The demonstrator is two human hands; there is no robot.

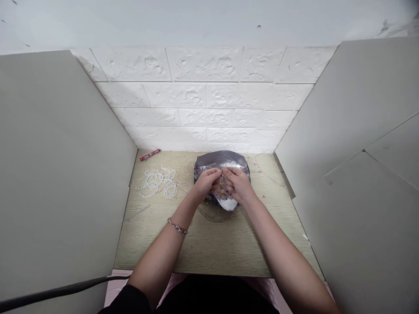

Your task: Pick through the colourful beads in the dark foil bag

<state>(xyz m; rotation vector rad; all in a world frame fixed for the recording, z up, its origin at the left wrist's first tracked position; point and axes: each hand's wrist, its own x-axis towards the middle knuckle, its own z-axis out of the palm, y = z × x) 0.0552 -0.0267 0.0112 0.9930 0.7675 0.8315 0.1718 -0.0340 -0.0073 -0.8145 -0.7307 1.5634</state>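
I watch through the head camera as the left hand (208, 182) and the right hand (238, 183) meet above the middle of a grey-and-silver pouch (221, 158), which sits on the counter (225, 250) toward the back. On both hands the fingers are curled in and the tips pinched, nearly touching each other; whatever lies between them is too small for me to make out. Between the hands I see red and yellow beads (222, 191) at the pouch, with a white rounded patch (227, 205) at the near end. A clear, tan-looking strand (216, 216) curves on the counter just in front of it. Left of the pouch I have a tangle of white looped strands (160, 182), and beyond that a small red strip (150, 155) lies slanted near the white brick-patterned wall (193, 96). A chain bracelet (177, 226) circles the left wrist.
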